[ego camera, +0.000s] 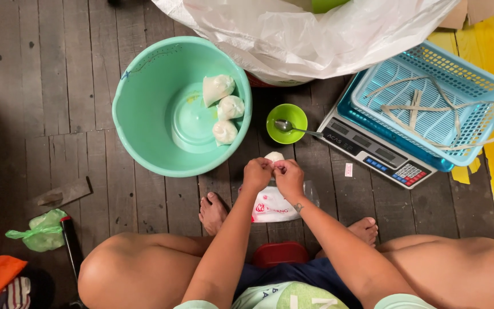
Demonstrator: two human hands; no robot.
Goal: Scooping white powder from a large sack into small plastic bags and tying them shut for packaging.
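My left hand (257,173) and my right hand (288,177) meet in front of me, both pinching the top of a small clear bag of white powder (274,156). Only the bag's rounded end shows above my fingers. Under my hands lies a flat white plastic packet with red print (270,208). Three tied bags of white powder (225,108) rest inside the big teal basin (138,114) to the left.
A small green bowl with a metal spoon (286,123) stands beyond my hands. A digital scale (373,151) at right carries a blue basket (464,86) with rubber bands. A large white sack (310,34) sits behind. My bare feet and knees frame the dark wooden floor.
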